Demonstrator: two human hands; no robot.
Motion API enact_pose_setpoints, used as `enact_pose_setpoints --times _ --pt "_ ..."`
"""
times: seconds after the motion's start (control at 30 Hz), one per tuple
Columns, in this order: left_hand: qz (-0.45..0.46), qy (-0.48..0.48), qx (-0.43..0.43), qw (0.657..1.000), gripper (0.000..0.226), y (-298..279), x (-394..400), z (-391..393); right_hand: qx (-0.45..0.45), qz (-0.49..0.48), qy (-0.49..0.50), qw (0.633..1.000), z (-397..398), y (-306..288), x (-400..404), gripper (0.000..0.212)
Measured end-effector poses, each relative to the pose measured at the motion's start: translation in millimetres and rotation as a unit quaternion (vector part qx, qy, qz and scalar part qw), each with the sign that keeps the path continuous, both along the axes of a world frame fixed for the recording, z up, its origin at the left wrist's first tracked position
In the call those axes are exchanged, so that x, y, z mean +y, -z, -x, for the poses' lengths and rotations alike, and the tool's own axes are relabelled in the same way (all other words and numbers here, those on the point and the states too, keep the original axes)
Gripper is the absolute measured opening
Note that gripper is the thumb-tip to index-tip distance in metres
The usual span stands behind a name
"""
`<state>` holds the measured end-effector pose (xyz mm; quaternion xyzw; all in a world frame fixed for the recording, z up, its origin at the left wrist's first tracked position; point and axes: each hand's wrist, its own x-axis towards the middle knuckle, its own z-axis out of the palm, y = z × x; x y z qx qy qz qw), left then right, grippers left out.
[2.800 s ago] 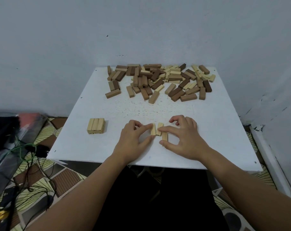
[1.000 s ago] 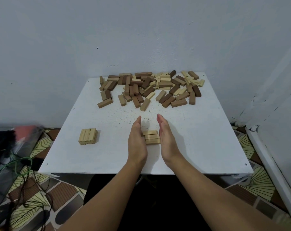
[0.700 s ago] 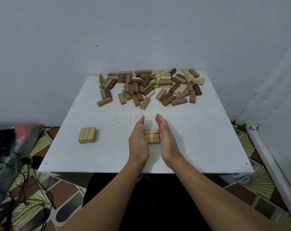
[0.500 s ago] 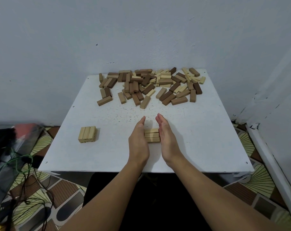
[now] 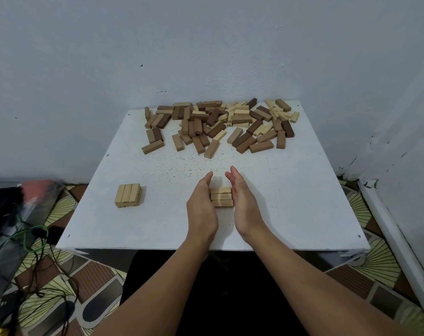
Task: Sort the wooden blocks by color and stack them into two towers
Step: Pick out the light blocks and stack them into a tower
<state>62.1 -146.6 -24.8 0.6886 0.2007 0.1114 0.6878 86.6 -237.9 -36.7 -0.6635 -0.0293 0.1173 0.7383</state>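
Three light wooden blocks lie side by side in a flat row near the front middle of the white table. My left hand stands on edge with straight fingers against the row's left ends. My right hand does the same against the right ends. A small stack of light blocks sits at the front left. A mixed pile of dark and light blocks covers the far part of the table.
The table stands in a corner, with grey walls behind and to the right. Cables and a dark bag lie on the patterned floor at the left. A white skirting edge runs along the right.
Earlier my fingers pinched the three blocks lying lengthwise. Now the blocks lie crosswise in a row and both flat hands press their ends; over the last second the hands barely moved.
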Motion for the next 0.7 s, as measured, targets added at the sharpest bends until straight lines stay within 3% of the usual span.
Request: enact_pose_setpoints --times 0.13,0.23,0.3,0.4,0.5,0.7 --pt "-0.009 0.003 -0.009 1.0 0.045 -3.5 7.1 -0.6 -0.042 0.046 -0.001 0.998 -2.5 -4.9 -8.7 0.069" --pt "-0.161 0.036 -0.001 0.986 0.036 -7.3 31.6 2.1 -0.121 0.17 -0.028 0.978 -11.5 -15.1 -30.1 0.046" --pt "-0.211 0.102 0.043 0.971 0.046 -12.6 52.5 2.7 -0.157 0.279 -0.082 0.944 -21.9 -18.3 -46.3 0.052" --pt "-0.248 0.219 0.124 0.936 0.072 -24.2 76.9 -0.6 -0.142 0.377 -0.185 0.896 -34.5 -23.8 -67.4 0.065" --pt "-0.283 0.273 0.153 0.907 0.081 -29.7 87.0 -6.9 -0.116 0.4 -0.228 0.88 -42.5 -27.7 -80.7 0.075" --pt "-0.291 0.261 0.143 0.909 0.074 -24.3 89.9 -12.0 -0.11 0.396 -0.215 0.886 -48.9 -23.2 -81.3 0.073"
